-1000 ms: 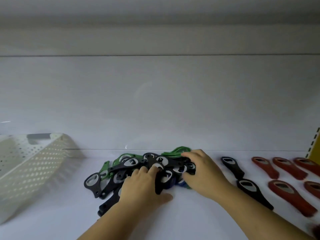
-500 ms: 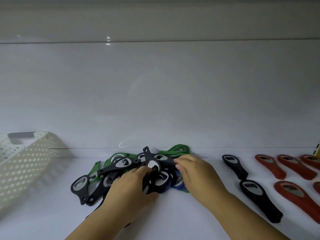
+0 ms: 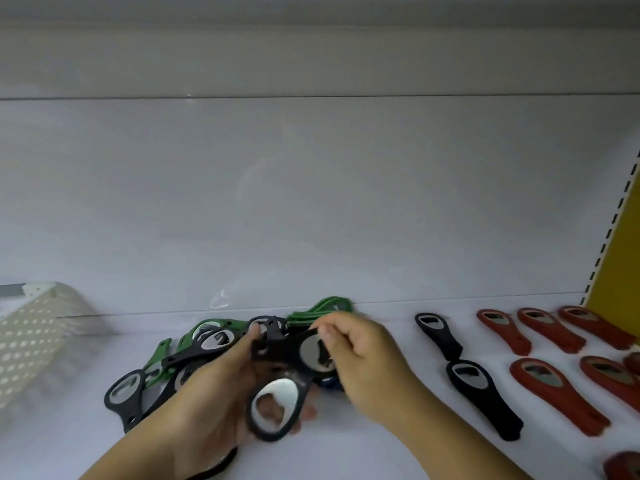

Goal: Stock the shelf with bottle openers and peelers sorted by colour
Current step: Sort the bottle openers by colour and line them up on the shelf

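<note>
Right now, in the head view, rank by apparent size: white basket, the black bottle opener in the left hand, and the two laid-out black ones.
1. White basket: largest, though cropped.
2. Near laid-out black bottle opener and held black bottle opener: alike; held one is closer, partly hidden.
3. Far laid-out black bottle opener: smallest.

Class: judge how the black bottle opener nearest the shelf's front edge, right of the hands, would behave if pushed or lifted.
The flat black plastic bottle opener lies flush on the white shelf, so a push would likely slide it, not roll it. Probably stiff: a similar black opener pinched by the right hand shows no sag. Slim, so likely light.
</note>
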The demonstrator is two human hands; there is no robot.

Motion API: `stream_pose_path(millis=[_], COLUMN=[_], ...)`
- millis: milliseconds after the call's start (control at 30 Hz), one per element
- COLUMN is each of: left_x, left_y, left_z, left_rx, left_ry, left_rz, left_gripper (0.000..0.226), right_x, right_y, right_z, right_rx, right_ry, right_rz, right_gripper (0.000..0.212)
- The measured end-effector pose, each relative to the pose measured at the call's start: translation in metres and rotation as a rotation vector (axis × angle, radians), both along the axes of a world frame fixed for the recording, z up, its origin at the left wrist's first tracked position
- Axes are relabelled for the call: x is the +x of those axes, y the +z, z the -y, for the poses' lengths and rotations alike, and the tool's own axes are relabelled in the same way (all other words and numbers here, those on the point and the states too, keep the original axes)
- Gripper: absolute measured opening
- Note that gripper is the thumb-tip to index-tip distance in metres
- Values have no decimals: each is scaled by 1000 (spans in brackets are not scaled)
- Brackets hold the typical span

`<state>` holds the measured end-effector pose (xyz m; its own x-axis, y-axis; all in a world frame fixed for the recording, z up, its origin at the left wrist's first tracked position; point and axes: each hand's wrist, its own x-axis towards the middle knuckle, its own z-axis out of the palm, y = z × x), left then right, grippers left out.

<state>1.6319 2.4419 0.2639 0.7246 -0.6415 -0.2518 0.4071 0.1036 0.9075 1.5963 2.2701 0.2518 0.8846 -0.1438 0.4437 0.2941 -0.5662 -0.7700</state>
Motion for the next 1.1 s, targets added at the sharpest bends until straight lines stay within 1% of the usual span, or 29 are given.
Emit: stream_pose_path(millis=[33, 67, 167, 233, 267, 300, 333, 400, 433, 500, 567, 633, 733, 833, 967, 1033, 1067, 1100], left_x=[-2, -4, -5, -6, -6, -5, -4, 2, 5, 9, 11, 11, 10, 5, 8, 10, 10, 9], left_y=[0, 1, 0, -2, -2, -3, -3, -4, -4, -6, -7, -8, -7, -2, 4, 5, 5, 5], left_z=[0, 0, -2, -1, 0, 1, 3, 4, 4, 3, 2, 1, 0, 2, -7, -15, -18, -21], left_rx=[-2, 8, -2, -23, -52, -96, -140, -200, -225, -263, -247, -220, -202, -222, -262, -165, -99, -55], left_ry=[-97, -139, -103, -80, -56, -10, 52, 161, 209, 318, 417, 465, 441, 299, 60, -16, -108, -249], left_rz=[-15, -7, 30, 23, -2, -34, -57, -19, 19, 72, 92, 133, 157, 63, -176, -183, -152, -106], left_gripper=[53, 49, 42, 35, 32, 29, 28, 24, 20, 15, 13, 13, 24, 33, 65, 72, 71, 68], right_x=[-2, -3, -5, -4, -2, -1, 0, -1, -2, -4, -6, -7, -6, -6, -9, -12, -14, -15], right_y=[0, 0, -3, -3, -2, 1, 3, 9, 12, 14, 12, 9, 5, 3, 9, 13, 13, 13], right_z=[-5, -8, -10, -7, -5, -3, -1, 3, 4, 3, -1, -6, -10, -11, -5, -6, -7, -9], right_rx=[-21, -30, -43, -42, -9, 68, 203, 529, 645, 740, 732, 665, 517, 470, 442, 404, 360, 300], right_ry=[35, 61, 79, 33, -14, -59, -83, -56, -25, 46, 118, 162, 150, 130, 166, 227, 260, 287], right_rz=[-13, -22, -6, 34, 41, 23, -19, -131, -172, -238, -290, -315, -310, -278, -244, -206, -184, -168], right_gripper=[20, 19, 19, 17, 16, 18, 21, 25, 26, 24, 19, 14, 8, 9, 13, 23, 28, 33])
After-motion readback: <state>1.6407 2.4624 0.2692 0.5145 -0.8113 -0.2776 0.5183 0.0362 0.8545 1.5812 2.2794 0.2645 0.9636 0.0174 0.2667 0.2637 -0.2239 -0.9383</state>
